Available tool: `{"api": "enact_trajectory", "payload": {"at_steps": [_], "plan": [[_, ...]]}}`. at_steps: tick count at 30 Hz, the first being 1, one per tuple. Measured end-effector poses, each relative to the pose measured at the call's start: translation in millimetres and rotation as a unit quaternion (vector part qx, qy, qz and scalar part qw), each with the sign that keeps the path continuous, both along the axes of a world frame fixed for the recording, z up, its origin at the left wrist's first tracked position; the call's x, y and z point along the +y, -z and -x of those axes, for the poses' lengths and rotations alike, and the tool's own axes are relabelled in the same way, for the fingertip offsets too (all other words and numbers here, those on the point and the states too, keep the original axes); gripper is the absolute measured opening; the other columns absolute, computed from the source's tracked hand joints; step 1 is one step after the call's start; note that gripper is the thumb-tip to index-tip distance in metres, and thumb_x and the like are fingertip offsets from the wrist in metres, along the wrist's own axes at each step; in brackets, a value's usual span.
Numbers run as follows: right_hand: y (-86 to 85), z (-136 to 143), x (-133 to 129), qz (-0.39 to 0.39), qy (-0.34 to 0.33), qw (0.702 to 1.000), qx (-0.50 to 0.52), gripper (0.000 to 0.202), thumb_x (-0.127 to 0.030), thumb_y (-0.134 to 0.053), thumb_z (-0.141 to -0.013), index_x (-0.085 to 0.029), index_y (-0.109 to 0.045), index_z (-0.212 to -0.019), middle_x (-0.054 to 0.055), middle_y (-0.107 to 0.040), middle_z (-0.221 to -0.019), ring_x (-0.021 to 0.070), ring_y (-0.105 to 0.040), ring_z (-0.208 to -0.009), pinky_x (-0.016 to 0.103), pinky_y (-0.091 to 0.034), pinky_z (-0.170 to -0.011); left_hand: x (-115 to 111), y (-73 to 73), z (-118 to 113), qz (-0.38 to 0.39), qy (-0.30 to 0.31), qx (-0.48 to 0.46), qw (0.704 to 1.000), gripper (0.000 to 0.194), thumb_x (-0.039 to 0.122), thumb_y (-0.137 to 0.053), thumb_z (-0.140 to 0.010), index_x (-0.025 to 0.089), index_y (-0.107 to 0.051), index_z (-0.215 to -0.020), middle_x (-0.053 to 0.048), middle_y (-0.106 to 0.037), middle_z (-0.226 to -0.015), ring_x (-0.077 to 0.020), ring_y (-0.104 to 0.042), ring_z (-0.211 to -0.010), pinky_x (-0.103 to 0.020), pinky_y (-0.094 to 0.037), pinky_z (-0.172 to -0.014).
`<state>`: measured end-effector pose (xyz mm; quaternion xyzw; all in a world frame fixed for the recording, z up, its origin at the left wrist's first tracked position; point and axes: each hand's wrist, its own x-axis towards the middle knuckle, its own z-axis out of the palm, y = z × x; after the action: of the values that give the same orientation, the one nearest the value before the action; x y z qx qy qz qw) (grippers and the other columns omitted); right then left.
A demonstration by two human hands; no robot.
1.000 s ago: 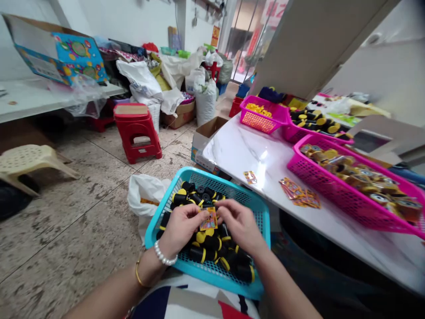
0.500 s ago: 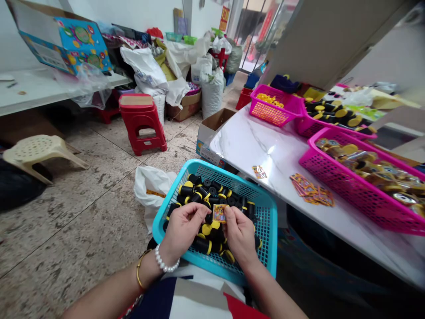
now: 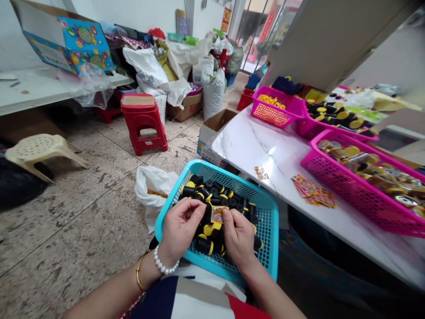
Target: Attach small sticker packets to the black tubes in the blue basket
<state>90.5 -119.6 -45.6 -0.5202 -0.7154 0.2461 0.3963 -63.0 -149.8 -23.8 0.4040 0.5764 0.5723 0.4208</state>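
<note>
My right hand [image 3: 238, 235] pinches a small, shiny orange-and-purple printed card [image 3: 217, 215] between thumb and fingertips. The fingers of my left hand [image 3: 182, 225] are drawn together in a pinch just left of it. A black cylinder [image 3: 207, 213] sits against the left fingertips and the card's left edge; whether the left hand grips it I cannot tell. Both hands are over a turquoise basket [image 3: 272, 239] on my lap. Inside lie many black cylinders with yellow caps [image 3: 204, 245], partly hidden under my hands.
On the marble-patterned table [image 3: 239, 137] to the right lie a card pile [image 3: 314, 191] and other cards [image 3: 261, 173]. Pink baskets [image 3: 352, 190] there hold gold, black-yellow and yellow parts. A white sack [image 3: 149, 184], red stool [image 3: 144, 124] and cream stool [image 3: 44, 148] stand on the floor.
The card has tilted and shifted slightly left and down in my right fingers. My left hand has moved a little up. The whole view has shifted slightly.
</note>
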Motion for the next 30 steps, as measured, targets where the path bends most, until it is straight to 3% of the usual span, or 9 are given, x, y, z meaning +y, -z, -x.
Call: {"api": "enact_trajectory", "payload": {"at_steps": [4, 8, 13, 16, 20, 23, 25, 30], "plan": [[3.2, 0, -2, -0.025, -0.021, 0.999, -0.013, 0.038, -0.029, -0.045, -0.095, -0.02, -0.042, -0.058, -0.002, -0.045, -0.058, 0.0105, -0.041, -0.053, 0.025, -0.031, -0.054, 0, 0.9, 0, 0.004, 0.064, 0.044, 0.997, 0.023, 0.036, -0.061, -0.083, 0.017, -0.073, -0.079, -0.005, -0.064, -0.076, -0.0138, -0.054, -0.066, -0.023, -0.043, -0.059], [5.2, 1, -4, -0.047, -0.055, 0.997, -0.029, 0.033, -0.025, -0.045, -0.095, -0.02, -0.048, -0.062, -0.001, -0.048, -0.06, 0.0112, -0.045, -0.055, 0.025, -0.034, -0.055, 3, 1.8, 0, 0.005, 0.073, 0.042, 0.996, 0.022, 0.034, -0.064, -0.081, 0.016, -0.074, -0.078, -0.007, -0.066, -0.081, -0.0152, -0.058, -0.071, -0.024, -0.045, -0.062], [0.7, 4, -3, -0.071, -0.094, 0.991, -0.059, 0.031, -0.023, -0.045, -0.094, -0.02, -0.053, -0.065, 0.0, -0.053, -0.062, 0.0122, -0.05, -0.059, 0.024, -0.036, -0.056, 8, 2.1, 1, 0.101, 0.105, -0.056, 0.988, 0.029, 0.04, -0.069, -0.075, 0.013, -0.073, -0.084, -0.001, -0.059, -0.056, -0.0064, -0.041, -0.042, -0.019, -0.03, -0.04], [-6.1, 1, 3, -0.06, -0.13, 0.987, -0.067, 0.03, -0.024, -0.045, -0.094, -0.019, -0.057, -0.067, 0.001, -0.055, -0.064, 0.0124, -0.051, -0.06, 0.024, -0.038, -0.056, 10, 5.2, 3, 0.124, 0.138, -0.13, 0.974, 0.031, 0.041, -0.071, -0.072, 0.013, -0.071, -0.085, 0.002, -0.056, -0.053, -0.0036, -0.039, -0.038, -0.017, -0.024, -0.037], [-15.9, -19, 30, -0.024, -0.137, 0.987, -0.081, 0.028, -0.028, -0.044, -0.095, -0.02, -0.064, -0.076, 0.002, -0.061, -0.072, 0.0142, -0.056, -0.067, 0.026, -0.044, -0.065, 14, 12.1, 5, 0.171, 0.121, -0.251, 0.945, 0.03, 0.041, -0.073, -0.071, 0.014, -0.061, -0.077, 0.006, -0.051, -0.045, -0.0023, -0.036, -0.032, -0.015, -0.015, -0.034], [-12.7, -37, 54, -0.059, -0.114, 0.975, -0.182, 0.017, -0.026, -0.052, -0.09, -0.021, -0.067, -0.097, 0.006, -0.064, -0.091, 0.0193, -0.059, -0.086, 0.031, -0.046, -0.078, 18, 14.5, 6, 0.173, 0.115, -0.291, 0.934, 0.03, 0.04, -0.073, -0.07, 0.015, -0.058, -0.079, 0.003, -0.059, -0.054, -0.0012, -0.036, -0.031, -0.015, -0.011, -0.033], [-5.3, -45, 65, -0.066, -0.139, 0.95, -0.273, 0.025, -0.022, -0.057, -0.085, -0.023, -0.065, -0.108, 0.008, -0.061, -0.101, 0.022, -0.057, -0.095, 0.033, -0.046, -0.082, 20, 14.7, 7, 0.164, 0.124, -0.297, 0.932, 0.03, 0.037, -0.074, -0.069, 0.014, -0.061, -0.084, 0.001, -0.061, -0.06, -0.0005, -0.037, -0.032, -0.015, -0.012, -0.032], [7.7, -40, 70, -0.062, -0.167, 0.91, -0.374, 0.032, -0.022, -0.059, -0.082, -0.024, -0.064, -0.114, 0.008, -0.057, -0.101, 0.0219, -0.054, -0.091, 0.034, -0.046, -0.08, 24, 19.8, 10, 0.153, 0.133, -0.304, 0.931, 0.028, 0.034, -0.075, -0.071, 0.014, -0.067, -0.088, 0.0, -0.06, -0.062, -0.001, -0.039, -0.038, -0.014, -0.016, -0.033]]}}
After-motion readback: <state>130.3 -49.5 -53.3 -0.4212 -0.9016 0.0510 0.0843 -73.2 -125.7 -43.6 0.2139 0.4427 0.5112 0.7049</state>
